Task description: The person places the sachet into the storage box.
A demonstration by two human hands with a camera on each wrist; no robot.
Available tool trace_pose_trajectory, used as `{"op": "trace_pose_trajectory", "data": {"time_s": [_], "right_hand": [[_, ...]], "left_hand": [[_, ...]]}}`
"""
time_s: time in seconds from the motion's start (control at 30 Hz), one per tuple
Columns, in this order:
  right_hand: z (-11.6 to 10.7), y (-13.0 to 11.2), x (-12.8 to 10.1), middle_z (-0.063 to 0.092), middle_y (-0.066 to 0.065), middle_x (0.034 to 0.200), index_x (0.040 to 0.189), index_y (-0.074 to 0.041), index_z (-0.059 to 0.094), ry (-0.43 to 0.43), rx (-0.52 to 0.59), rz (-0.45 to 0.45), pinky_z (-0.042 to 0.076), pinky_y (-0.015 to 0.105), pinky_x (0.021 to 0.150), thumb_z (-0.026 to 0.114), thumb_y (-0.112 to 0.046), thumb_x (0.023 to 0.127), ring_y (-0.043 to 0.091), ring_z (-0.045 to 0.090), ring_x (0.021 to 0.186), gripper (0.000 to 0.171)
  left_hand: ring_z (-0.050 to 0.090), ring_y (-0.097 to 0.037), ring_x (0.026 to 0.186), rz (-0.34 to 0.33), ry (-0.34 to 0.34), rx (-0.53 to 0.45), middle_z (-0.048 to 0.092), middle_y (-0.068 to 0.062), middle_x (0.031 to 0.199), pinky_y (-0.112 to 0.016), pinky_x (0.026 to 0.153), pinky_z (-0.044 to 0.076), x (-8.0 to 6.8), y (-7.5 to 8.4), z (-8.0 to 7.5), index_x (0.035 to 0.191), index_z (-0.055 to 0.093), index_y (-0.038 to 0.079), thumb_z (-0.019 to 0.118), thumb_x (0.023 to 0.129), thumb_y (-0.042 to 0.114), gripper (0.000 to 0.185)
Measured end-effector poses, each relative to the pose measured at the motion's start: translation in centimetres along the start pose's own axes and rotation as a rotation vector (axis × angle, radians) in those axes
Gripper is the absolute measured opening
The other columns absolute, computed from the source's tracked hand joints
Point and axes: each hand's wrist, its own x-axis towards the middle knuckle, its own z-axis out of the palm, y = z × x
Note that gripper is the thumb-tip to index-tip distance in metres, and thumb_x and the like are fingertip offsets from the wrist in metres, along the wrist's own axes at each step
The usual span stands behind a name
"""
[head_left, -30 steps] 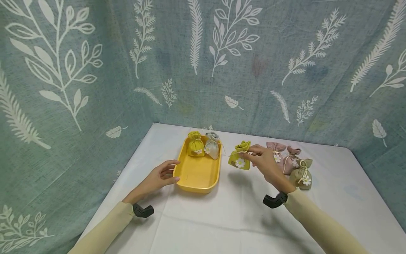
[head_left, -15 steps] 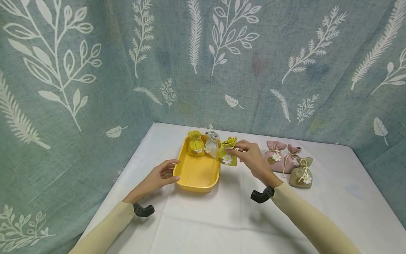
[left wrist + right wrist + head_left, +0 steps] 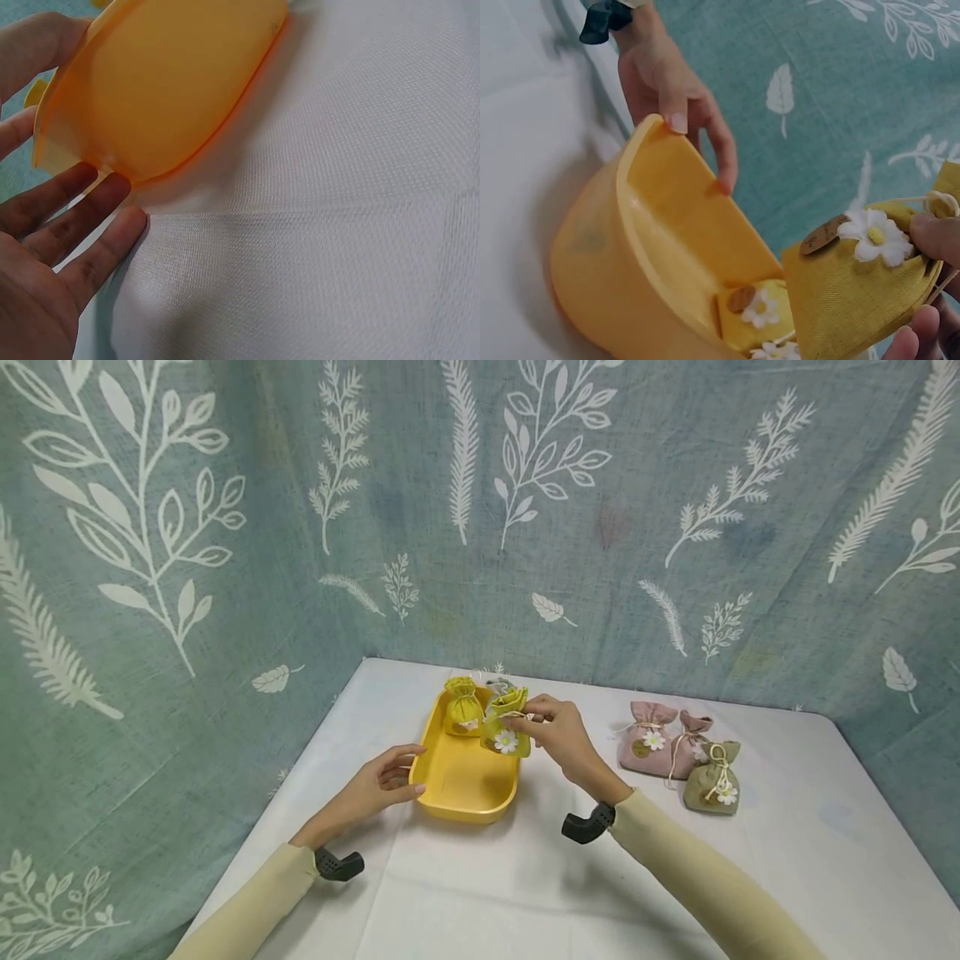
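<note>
My right hand (image 3: 551, 727) pinches the tied neck of an olive-yellow drawstring pouch (image 3: 506, 732) with a white daisy, and holds it over the right side of a yellow tray (image 3: 457, 783). The right wrist view shows that pouch (image 3: 855, 289) hanging above the tray (image 3: 630, 247). A yellow pouch (image 3: 462, 706) stands at the tray's far end, with a grey pouch (image 3: 497, 685) mostly hidden behind the held one. My left hand (image 3: 382, 777) rests on the tray's near left rim, thumb on the edge and fingers (image 3: 82, 217) along the outside wall (image 3: 165, 97).
Two pink pouches (image 3: 647, 747) (image 3: 693, 739) and a khaki pouch (image 3: 712, 785) lie together on the white tablecloth (image 3: 540, 877) to the right of the tray. A teal leaf-print curtain (image 3: 480, 502) closes the back and left sides.
My right hand has carried the olive-yellow pouch leftward from the table beside the tray to above the tray's right side. The left hand has stayed on the tray's rim.
</note>
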Motion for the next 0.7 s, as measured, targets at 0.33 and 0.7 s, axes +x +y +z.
{"op": "trace_pose_trajectory", "data": {"time_s": [0.33,0.7], "right_hand": [[2.5,0.7,1.9,0.069,0.005,0.111,0.105,-0.012,0.082,-0.069,0.027,0.043,0.057,0.047,0.075,0.083,-0.027,0.09,0.024,0.056,0.093,0.021],[5.1,1.2,3.6,0.065,0.004,0.085,0.087,-0.007,0.079,-0.111,-0.004,0.054,0.053,0.03,0.062,0.083,-0.026,0.089,0.03,0.059,0.07,0.02]], "left_hand": [[0.058,-0.033,0.126,0.031,0.0,-0.006,0.053,-0.018,0.145,-0.034,0.104,0.052,0.0,-0.1,-0.2,0.15,0.048,0.023,0.081,0.092,0.028,0.067],[0.059,-0.03,0.124,0.023,-0.003,-0.009,0.054,-0.017,0.144,-0.031,0.102,0.053,0.0,-0.3,-0.1,0.151,0.047,0.019,0.082,0.091,0.029,0.07]]}}
